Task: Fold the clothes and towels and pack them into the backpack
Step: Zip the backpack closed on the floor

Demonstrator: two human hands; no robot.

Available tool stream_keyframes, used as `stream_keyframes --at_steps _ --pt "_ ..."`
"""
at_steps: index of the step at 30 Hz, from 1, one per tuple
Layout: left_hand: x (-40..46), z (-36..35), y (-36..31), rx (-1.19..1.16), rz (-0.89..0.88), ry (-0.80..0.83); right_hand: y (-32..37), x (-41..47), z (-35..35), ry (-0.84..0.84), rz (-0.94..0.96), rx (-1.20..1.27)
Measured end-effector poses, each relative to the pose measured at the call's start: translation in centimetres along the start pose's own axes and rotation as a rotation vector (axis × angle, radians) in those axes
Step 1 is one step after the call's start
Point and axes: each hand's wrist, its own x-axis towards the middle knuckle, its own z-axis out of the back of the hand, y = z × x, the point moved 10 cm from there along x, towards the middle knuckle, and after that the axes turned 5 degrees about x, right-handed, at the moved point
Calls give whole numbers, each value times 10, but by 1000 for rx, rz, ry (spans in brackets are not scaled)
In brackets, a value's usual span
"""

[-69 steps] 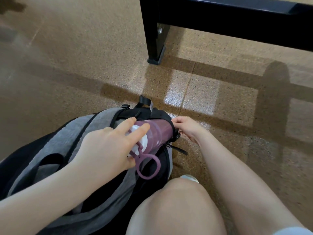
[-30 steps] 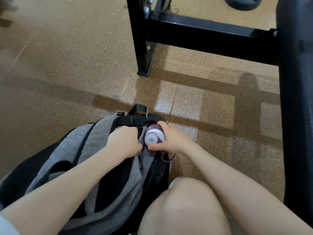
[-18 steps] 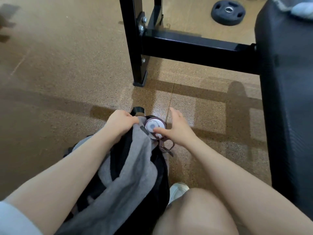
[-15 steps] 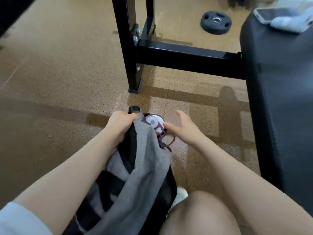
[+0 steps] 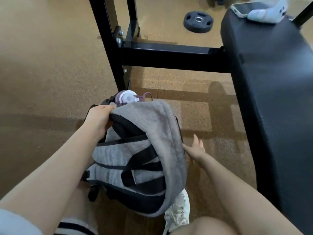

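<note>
Warm, fairly dim indoor light falls on the speckled floor [image 5: 50,73], which glows brightest toward 11 o'clock. Soft-edged shadow bands cross it at 3 o'clock beside paler lit patches, cast by the black frame [image 5: 169,56]. A faint sheen lies on the bench pad [image 5: 271,82]. Wide-angle distortion bends straight lines toward the edges. The forearms at 7 and 5 o'clock look soft and slightly blurred.

The backpack [image 5: 135,155] hid all but the cap of the purple bottle [image 5: 126,98], and its contents could not be seen. The right hand [image 5: 194,150] had its fingertips behind the grey fabric (contact unclear). The phone [image 5: 243,8] was cut by the top edge.
</note>
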Motion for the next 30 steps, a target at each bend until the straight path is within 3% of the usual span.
stream_keyframes --at_steps 3,6,9,12,15,20,22,24,27,29,30 --pt "5 -1 4 37 -53 12 -42 7 -28 70 -240 402" --pt "9 -6 6 79 -79 21 -50 -4 -49 162 -302 551" --pt "13 -8 8 102 -86 15 -9 -7 -43 200 -166 860" --pt "9 -17 5 103 -94 36 89 -40 -8 285 202 1057" --pt "2 -29 -3 108 -103 50 170 -99 7 371 491 902" --pt "-11 -7 -3 -190 74 -6 233 -193 37 478 837 671" --pt "-19 5 7 -112 116 38 249 -217 43 392 987 315" --pt "-26 21 12 137 129 63 254 -223 31 283 1032 -118" --pt "-35 53 -30 503 -163 -114 244 -220 10 259 1020 -418" --pt "-84 44 -87 556 -617 -202 238 -221 6 289 1008 -365" --pt "-121 24 -110 588 -869 -151 235 -221 7 301 992 -297"
